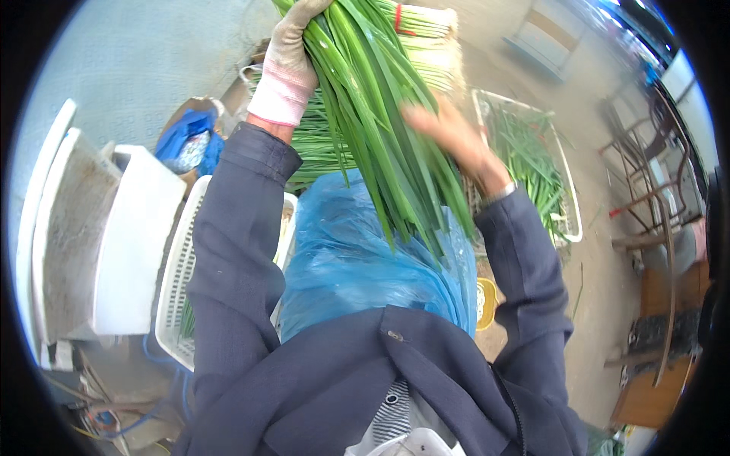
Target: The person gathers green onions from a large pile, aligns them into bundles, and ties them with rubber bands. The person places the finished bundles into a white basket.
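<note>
A gloved hand, my left hand [287,64], grips a bunch of long, flat green leaves [365,91], like green garlic or garlic chives, near the top of the view. The leaf tips hang down over the blue plastic sheet [357,258] on my lap. My right hand [452,140], bare and smeared by motion, is at the right side of the bunch; whether its fingers touch the leaves cannot be made out. Behind the bunch lie more green leaves [323,144] and bundled pale stems [430,53] with a red tie [399,19].
Right of my arm stands a white crate [574,205] holding loose green leaves. A white slotted basket [173,304] is under my left arm, beside white foam boxes [129,251] and a blue bag [190,140]. A yellow container [487,304] and wooden furniture [658,289] are at right.
</note>
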`<state>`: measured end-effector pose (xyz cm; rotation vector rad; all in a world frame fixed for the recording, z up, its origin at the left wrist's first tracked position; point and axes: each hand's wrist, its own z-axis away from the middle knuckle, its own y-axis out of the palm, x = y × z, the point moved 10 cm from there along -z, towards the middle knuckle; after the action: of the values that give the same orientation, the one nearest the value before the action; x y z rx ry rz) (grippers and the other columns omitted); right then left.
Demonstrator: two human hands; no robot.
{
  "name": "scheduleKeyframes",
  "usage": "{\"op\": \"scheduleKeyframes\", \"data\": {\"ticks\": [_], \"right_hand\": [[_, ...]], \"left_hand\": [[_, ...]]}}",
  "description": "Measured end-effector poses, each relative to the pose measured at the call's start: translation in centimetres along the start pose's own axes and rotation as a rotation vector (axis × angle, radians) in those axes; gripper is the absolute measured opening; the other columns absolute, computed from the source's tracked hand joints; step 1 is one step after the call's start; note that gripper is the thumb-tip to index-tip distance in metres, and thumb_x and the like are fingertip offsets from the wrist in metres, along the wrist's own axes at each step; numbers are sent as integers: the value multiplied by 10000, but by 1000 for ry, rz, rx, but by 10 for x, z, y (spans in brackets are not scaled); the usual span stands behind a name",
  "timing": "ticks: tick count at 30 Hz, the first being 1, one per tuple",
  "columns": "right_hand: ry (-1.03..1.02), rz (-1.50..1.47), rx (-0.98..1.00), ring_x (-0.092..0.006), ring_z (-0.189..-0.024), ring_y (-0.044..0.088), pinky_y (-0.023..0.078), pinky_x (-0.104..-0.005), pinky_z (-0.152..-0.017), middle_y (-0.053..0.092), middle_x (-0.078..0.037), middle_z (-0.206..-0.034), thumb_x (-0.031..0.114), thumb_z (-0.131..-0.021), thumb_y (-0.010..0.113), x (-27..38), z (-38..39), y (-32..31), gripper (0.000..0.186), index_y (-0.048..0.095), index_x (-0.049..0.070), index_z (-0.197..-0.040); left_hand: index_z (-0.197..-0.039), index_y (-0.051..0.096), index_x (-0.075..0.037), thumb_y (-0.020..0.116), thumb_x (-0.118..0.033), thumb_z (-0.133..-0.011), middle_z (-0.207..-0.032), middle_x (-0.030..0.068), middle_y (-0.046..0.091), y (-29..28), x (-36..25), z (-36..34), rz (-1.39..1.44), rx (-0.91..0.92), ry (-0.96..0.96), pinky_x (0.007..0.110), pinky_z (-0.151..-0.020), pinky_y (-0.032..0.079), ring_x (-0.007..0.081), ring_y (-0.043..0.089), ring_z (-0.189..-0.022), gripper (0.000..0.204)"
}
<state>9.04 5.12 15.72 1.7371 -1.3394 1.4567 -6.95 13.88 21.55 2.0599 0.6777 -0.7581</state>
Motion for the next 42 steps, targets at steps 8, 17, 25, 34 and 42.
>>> {"op": "scheduleKeyframes", "data": {"ticks": [8,17,25,34,42], "right_hand": [[630,-271,375,-217,-905,682,537,-347,-830,673,-158,-1127,182,-840,767,-140,141,21,776,359,-7,-1472],[612,-354,-29,-164,-854,704,583,-268,-750,703,-137,-1077,117,-952,629,-195,126,-24,318,595,-17,-1238],[614,-584,-51,-147,-839,696,584,-274,-738,705,-124,-1082,139,-977,604,-238,70,-7,313,581,-17,-1247],[763,-637,-274,-142,-836,681,574,-291,-744,703,-111,-1069,144,-986,598,-287,89,-9,267,595,1,-1212],[756,-636,-301,-129,-843,656,556,-278,-752,696,-111,-1078,132,-978,609,-288,100,-20,266,602,-9,-1204]], "left_hand": [[-1122,655,-11,701,-325,-868,-1007,128,720,-106,-80,48,-74,-287,235,379,-815,599,245,712,-872,406],[-1212,606,3,703,-232,-854,-1072,137,698,-196,-241,207,-354,-518,306,378,-871,584,245,697,-935,439],[-1324,545,9,717,-158,-787,-1154,78,664,-177,-328,365,-1150,-713,-192,310,-895,521,154,653,-999,588],[-1348,543,2,810,-250,-573,-1153,211,673,-304,-105,444,-1518,-427,-1136,351,-968,491,306,646,-1050,858],[-1411,487,-89,790,-330,-583,-1121,230,674,-376,65,490,-1518,-404,-1358,410,-902,520,345,651,-1058,914]]}}
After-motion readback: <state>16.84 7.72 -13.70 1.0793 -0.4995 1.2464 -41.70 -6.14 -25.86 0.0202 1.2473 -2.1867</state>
